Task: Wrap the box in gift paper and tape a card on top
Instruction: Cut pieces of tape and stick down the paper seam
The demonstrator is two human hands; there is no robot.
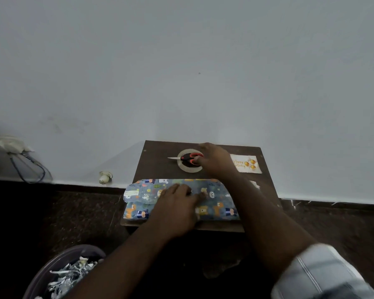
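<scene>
Head view, nearest first: a purple bin (pixel 52 275) of paper scraps sits at lower left on the dark floor, with a striped sleeve (pixel 324 272) at lower right. Beyond them, on the near edge of a small brown table (pixel 158 160), lies the box in gift paper (pixel 220 209), blue with cartoon animals, its left end still loose and puffed. The left hand (pixel 175 205) lies on top of the parcel, fingers straight and close together, pressing the paper down around the middle; the fingertips (pixel 200 196) reach past centre toward the right. The paper looks thin, light and glossy, likely to slip or spring open if the pressure lifts, and to tear at a hard crease; the box beneath seems stiff enough to take firm pressure, best held flat on top or by its long edges. Farther back, the right hand (pixel 214 160) reaches to red-handled scissors (pixel 187 158) lying across a tape roll (pixel 189 168); its fingers curl at the handles, though whether they grip cannot be told. A birthday card (pixel 246 164) lies just beside that hand, well apart from the box.
</scene>
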